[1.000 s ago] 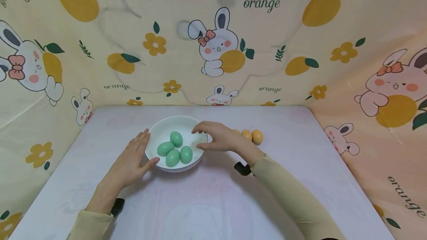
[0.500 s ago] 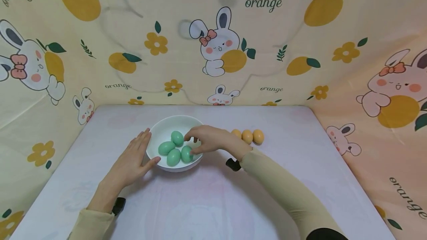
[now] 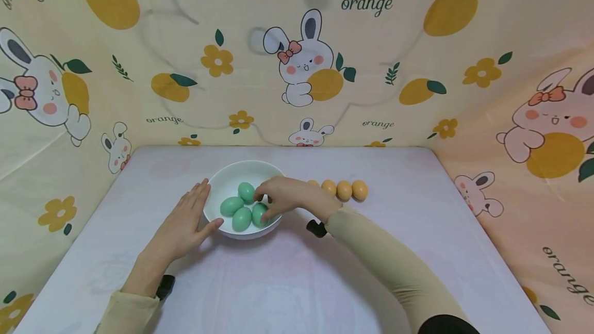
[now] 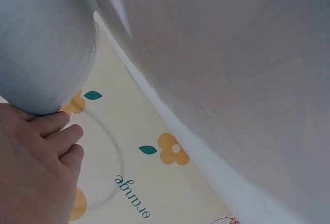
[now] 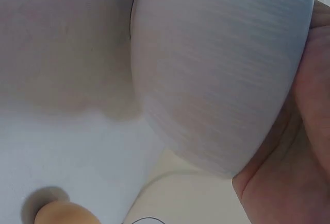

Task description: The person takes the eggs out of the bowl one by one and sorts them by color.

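The left hand (image 3: 183,223) and right hand (image 3: 285,195) are both at the white bowl (image 3: 223,182) in the head view. The left lies along its left rim, fingers extended, holding nothing. The right reaches over the opposite rim, fingers bent, thumb against the right-hand green egg (image 3: 258,211); whether it grips that egg I cannot tell. Three more sit beside it in the bowl: the leftmost egg (image 3: 231,206) has its long axis nearly sideways, the front egg (image 3: 241,219) and right-hand one point roughly front to back, and the back egg (image 3: 245,191) leans slightly. Orange eggs (image 3: 344,190) stand in a sideways row, long axes front to back.

The left wrist view shows fingers touching the bowl's outside.

In the right wrist view, the bowl wall hides the fingertips.
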Tool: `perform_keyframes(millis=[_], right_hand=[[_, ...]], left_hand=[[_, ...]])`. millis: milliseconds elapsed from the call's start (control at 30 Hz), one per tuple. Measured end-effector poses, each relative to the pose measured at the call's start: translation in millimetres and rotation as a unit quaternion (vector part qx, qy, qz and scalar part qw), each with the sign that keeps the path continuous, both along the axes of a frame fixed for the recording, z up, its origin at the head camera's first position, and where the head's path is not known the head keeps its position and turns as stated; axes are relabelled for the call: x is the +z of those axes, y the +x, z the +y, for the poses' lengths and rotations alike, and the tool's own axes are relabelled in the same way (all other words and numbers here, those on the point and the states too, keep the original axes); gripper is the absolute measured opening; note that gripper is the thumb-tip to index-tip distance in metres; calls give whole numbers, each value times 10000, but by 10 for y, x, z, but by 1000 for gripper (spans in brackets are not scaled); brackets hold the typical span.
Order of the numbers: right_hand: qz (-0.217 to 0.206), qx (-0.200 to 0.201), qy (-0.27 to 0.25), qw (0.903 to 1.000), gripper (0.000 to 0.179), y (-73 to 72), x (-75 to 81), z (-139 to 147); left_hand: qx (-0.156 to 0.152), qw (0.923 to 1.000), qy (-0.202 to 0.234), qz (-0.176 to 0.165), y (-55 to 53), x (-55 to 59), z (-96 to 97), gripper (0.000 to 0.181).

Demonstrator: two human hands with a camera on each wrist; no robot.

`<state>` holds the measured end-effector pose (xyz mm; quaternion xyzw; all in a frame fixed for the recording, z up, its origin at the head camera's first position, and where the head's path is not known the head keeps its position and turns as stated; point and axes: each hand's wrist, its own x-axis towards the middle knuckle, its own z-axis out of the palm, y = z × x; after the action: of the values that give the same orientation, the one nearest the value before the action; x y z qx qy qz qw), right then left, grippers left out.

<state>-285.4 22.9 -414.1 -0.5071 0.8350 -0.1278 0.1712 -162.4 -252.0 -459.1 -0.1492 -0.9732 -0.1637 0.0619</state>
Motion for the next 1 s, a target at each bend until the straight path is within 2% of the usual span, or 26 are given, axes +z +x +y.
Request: perform_keyframes(millis=[500,767,1000], right_hand=[[67,54,240,9997,48,24,-32,-89],[32,75,213,9997,44,51,-10,-81],[66,41,169,9998,43,58,-14,-71]], left_hand=[[36,10000,-11,-3,-8,-28,4,96],[-43,9999,78,79,4,-3,4,94],[-35,9999,51,89,2,-25,-4,95]])
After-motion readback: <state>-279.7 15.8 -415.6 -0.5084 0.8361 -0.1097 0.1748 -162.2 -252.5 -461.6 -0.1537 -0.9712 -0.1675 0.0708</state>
